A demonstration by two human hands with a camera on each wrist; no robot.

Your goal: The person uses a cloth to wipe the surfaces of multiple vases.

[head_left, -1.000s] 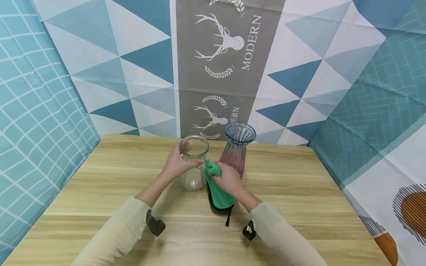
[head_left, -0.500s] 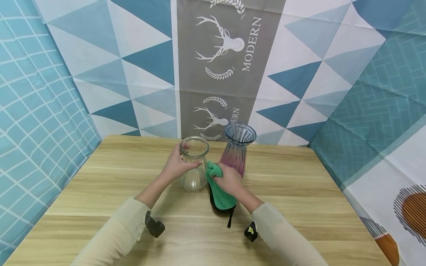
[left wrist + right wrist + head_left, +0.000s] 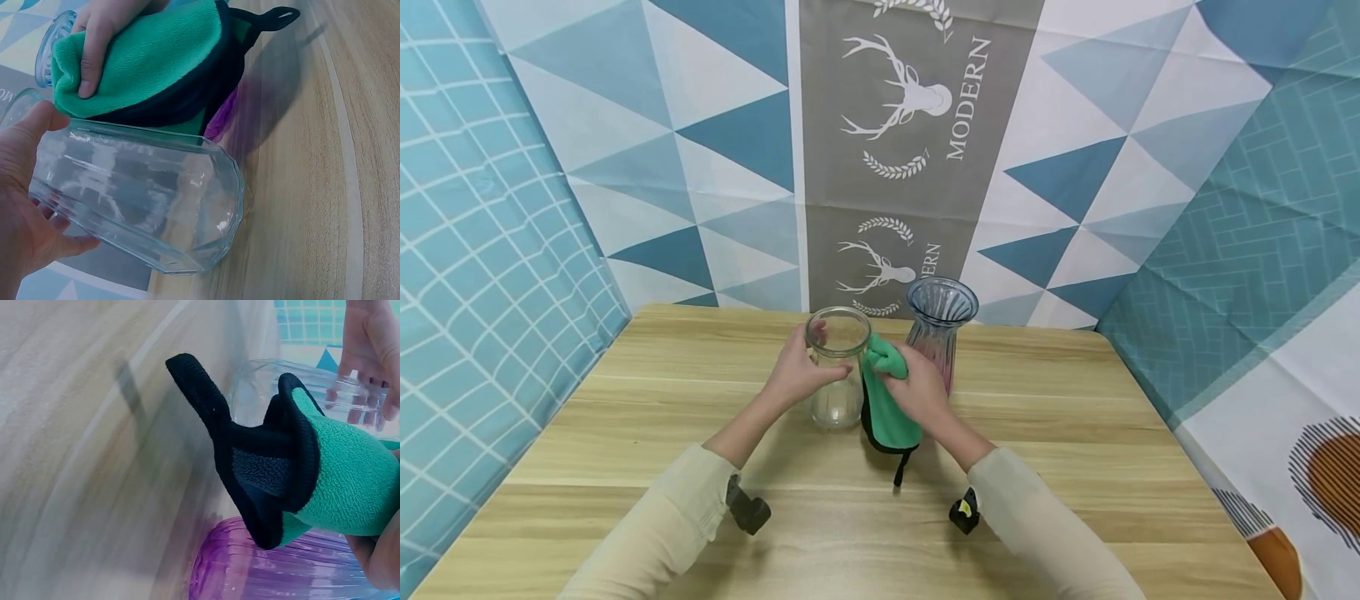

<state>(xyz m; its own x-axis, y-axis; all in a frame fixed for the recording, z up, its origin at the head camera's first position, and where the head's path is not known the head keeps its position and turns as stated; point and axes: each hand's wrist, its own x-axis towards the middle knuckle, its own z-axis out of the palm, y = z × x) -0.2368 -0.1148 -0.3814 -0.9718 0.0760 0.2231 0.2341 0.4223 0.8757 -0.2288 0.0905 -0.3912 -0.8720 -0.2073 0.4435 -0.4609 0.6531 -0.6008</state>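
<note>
My left hand (image 3: 797, 367) grips a clear glass vase (image 3: 835, 404) near its neck; the vase stands upright on the table. In the left wrist view its faceted glass body (image 3: 144, 194) shows beside the thumb. A green cloth with black edging (image 3: 891, 417) is bunched in my right hand (image 3: 917, 383), held against or close to the clear vase's right side. From the cloth's lower end hangs a black loop (image 3: 194, 387). Just behind the right hand stands a ribbed vase (image 3: 942, 304), blue at the flared top and pink-purple below, partly hidden by that hand.
The wooden table (image 3: 625, 433) spreads around both hands. Its back edge meets a patterned cloth backdrop (image 3: 730, 167), with blue tiled cloth (image 3: 490, 217) on the left. A small black camera (image 3: 748, 508) sits under the left wrist, another black camera (image 3: 964, 512) under the right.
My right hand has moved slightly up with the green cloth, along the clear vase's side, covering more of the ribbed vase. The left hand and the clear vase stay in place.
</note>
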